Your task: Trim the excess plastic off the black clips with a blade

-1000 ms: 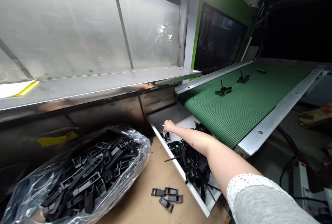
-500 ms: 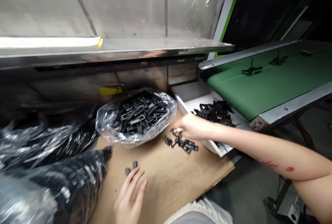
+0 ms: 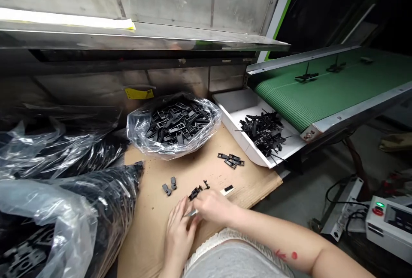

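- At the far left lie crumpled clear plastic bags (image 3: pixel 58 192) with black parts inside; one leans on the brown cardboard sheet (image 3: pixel 206 175).
- Two small black plastic clips (image 3: pixel 169 185) lie just left of my hands.
- My left hand (image 3: pixel 178 233) rests on the cardboard, fingers pressed toward my right hand (image 3: pixel 210 207), which pinches a thin silvery tool (image 3: pixel 192 213) beside a black moulded piece (image 3: pixel 195 192).
- I think the tool can slip and nick my left fingers, because they are so close.
- Further right, the white tray (image 3: pixel 238 106) under the green ribbed conveyor belt (image 3: pixel 322 93) holds a tangled black pile, which could overflow.
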Tool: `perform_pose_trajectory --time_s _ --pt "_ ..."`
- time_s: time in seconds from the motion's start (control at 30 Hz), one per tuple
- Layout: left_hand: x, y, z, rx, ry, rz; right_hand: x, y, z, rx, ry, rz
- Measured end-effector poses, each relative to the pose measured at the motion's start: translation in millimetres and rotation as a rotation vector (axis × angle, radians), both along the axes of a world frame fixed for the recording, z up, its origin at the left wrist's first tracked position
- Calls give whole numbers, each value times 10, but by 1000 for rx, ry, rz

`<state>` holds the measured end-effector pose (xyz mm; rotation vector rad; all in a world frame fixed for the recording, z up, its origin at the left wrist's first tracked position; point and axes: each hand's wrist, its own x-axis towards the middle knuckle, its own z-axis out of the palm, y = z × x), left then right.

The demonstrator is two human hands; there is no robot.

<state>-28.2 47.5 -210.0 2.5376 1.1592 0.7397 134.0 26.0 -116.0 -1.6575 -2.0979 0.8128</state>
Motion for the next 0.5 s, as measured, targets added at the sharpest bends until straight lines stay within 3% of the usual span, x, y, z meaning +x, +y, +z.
perform_pose_trajectory --time_s 0.13,0.3,0.4,0.5 --pt "37 84 -58 44 16 -55 -56 64 -139 -20 168 -192" --pt "86 167 -86 107 4 -75 509 200 -126 -48 479 -680" --pt "84 201 -64 107 2 -85 854 -25 -63 -41 685 -864" --pt "118 247 -10 42 -11 -92 1014 -340 7 -14 858 -968"
